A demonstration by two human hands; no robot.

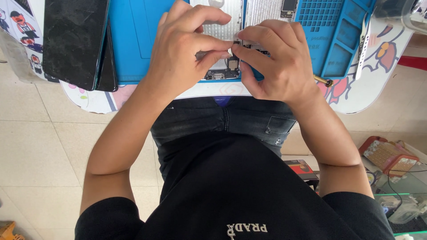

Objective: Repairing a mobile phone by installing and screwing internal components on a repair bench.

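A person seated at a small worktop [364, 95] with cartoon print looks down at both bare hands, which meet over an opened phone [222, 71]. The phone lies face-open on a blue repair mat [133, 40], at the mat's near edge, close to the person's lap.

The left hand [182, 49] arches over the phone from the left side, fingers curled, with thumb and forefinger pinched together on a tiny part too small to identify. The right hand [278, 58] comes in from the right side of the phone, fingers bent, its thumb and forefinger tips pressed together and touching the left hand's fingertips just above the phone's inner parts.

To the left of the phone, well apart from it, two dark glass screen panels [75, 40] lie stacked, overlapping the mat's left edge. To the right of the phone, the mat has a grid of small compartments [329, 18]. Further right a white strip-shaped part [362, 46] lies on the worktop, and a brass-coloured tool tip [324, 81] shows just beside the right wrist.
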